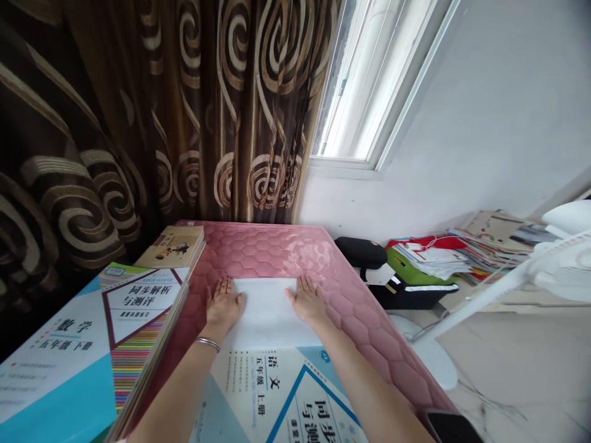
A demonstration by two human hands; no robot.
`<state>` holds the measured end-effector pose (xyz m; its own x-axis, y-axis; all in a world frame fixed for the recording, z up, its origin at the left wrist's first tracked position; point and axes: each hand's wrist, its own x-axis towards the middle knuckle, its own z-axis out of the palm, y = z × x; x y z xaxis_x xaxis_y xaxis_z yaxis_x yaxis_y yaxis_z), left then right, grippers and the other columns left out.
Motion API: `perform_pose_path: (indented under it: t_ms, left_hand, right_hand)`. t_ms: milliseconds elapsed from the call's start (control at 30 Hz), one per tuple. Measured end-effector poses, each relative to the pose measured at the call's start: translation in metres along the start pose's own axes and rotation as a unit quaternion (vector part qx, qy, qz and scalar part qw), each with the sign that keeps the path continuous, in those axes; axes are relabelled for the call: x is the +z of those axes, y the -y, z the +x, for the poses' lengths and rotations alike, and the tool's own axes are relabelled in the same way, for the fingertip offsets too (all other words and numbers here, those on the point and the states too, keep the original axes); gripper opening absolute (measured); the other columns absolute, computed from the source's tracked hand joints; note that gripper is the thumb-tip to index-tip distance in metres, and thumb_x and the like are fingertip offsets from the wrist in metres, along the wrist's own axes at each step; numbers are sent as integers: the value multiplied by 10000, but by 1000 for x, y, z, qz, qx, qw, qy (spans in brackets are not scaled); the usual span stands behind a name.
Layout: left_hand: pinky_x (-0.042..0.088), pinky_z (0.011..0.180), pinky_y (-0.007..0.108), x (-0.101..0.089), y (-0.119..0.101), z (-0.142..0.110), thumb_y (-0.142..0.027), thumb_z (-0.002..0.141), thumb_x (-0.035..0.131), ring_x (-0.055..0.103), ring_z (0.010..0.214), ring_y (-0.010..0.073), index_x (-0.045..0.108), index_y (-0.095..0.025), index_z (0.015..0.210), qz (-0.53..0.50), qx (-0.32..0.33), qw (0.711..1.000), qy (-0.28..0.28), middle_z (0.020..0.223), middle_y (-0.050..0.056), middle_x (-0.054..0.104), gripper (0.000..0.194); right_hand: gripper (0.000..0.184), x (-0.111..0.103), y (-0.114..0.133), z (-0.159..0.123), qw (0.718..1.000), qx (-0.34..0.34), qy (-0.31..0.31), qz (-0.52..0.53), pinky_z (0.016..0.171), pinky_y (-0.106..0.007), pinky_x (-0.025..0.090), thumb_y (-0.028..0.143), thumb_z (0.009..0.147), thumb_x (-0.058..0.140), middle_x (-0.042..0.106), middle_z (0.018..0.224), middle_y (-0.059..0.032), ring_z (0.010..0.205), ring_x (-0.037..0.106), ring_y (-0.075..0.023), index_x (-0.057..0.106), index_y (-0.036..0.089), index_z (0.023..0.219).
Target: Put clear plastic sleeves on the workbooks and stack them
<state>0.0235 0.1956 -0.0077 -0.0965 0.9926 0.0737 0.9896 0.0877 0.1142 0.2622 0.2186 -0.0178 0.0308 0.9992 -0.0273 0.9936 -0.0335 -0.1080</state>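
A white sheet of paper [270,314] lies flat on the pink padded tabletop, its near edge meeting a workbook [286,394] with a blue and white cover. At the sheet's left edge rests my left hand [225,306], palm down with fingers stretched out and a silver bangle at the wrist. My right hand [308,300] lies the same way on the right edge, fingers spread. Both hands touch the paper without gripping it.
Stacked workbooks [83,344] and a tan book [170,246] line the left side of the pink table [249,249]. A dark phone [450,426] sits near right. Beyond are a black case [360,251], paper piles [494,240], a white fan [489,292] and a patterned curtain [231,111].
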Motion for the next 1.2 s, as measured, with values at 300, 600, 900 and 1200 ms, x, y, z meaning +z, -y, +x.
perform_pose_path:
  t_ms: [300, 600, 900, 1200]
  left_hand:
    - [173, 1123, 550, -4, -1, -34, -305, 912, 232, 184, 1418, 286, 359, -81, 1418, 45, -26, 999, -7, 1509, 164, 284, 567]
    - [126, 1164, 432, -18, -32, -33, -177, 883, 232, 117, 1436, 210, 223, -69, 1466, -26, 120, 988, 94, 1551, 101, 172, 593]
    - [44, 1165, 469, 2, -47, 1, -300, 906, 205, 158, 1429, 193, 186, -91, 1476, -48, 114, 990, 73, 1522, 114, 274, 608]
    - [95, 1134, 557, -1, 3, -4, -390, 913, 231, 272, 1391, 272, 251, -129, 1467, 2, -15, 1000, -17, 1464, 172, 369, 613]
  right_hand:
    - [770, 0, 1, -2, 1000, 6, 13, 2, 1130, -469, 24, 546, 921, 60, 121, 1556, -134, 1434, 57, -236, 160, 17, 1472]
    - [572, -12, 54, -7, 989, -134, 20, 66, 1131, -398, 103, 343, 959, 157, 193, 1549, -88, 1436, 81, -188, 224, 111, 1478]
    - [601, 2, 73, -5, 987, -144, 9, 69, 1141, -430, 49, 386, 955, 159, 249, 1530, -97, 1429, 126, -193, 212, 91, 1476]
    - [678, -2, 1, -3, 1000, -2, 0, 16, 1132, -471, 61, 452, 942, 106, 169, 1547, -135, 1430, 109, -229, 195, 38, 1471]
